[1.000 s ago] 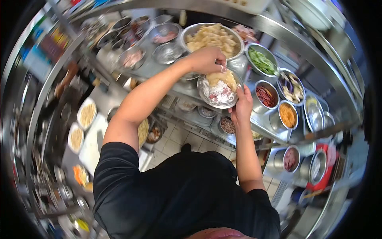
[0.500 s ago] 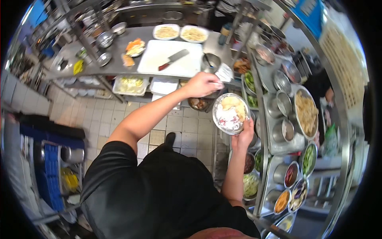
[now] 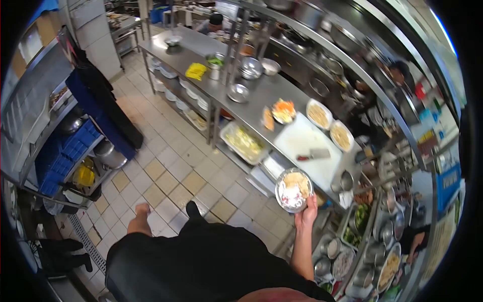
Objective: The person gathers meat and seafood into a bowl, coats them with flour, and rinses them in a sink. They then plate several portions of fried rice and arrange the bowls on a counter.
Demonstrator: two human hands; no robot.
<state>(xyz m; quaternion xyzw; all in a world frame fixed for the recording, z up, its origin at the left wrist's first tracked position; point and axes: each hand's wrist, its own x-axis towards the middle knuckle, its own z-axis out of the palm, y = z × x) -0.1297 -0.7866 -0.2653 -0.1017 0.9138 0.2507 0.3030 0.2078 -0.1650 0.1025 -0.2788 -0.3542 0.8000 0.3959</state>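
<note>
My right hand point(image 3: 306, 213) holds a round metal bowl point(image 3: 293, 190) from below, filled with white and pink food and pale pieces on top. The bowl hangs over the tiled floor beside the steel counter point(image 3: 261, 98). My left hand point(image 3: 142, 209) hangs low at my side over the floor tiles, away from everything; its fingers are curled and nothing shows in it.
A white cutting board point(image 3: 307, 146) with a cleaver point(image 3: 313, 154) lies on the counter, flanked by plates of food point(image 3: 318, 115). Metal ingredient bowls point(image 3: 385, 234) fill the racks at the right. Blue crates point(image 3: 60, 166) stand on a shelf at the left. Another person point(image 3: 400, 73) works behind the far rack.
I have turned away from the ingredient rack toward the long counter. My left hand dropped from above the bowl down to my side. The bowl stays in my right hand.
</note>
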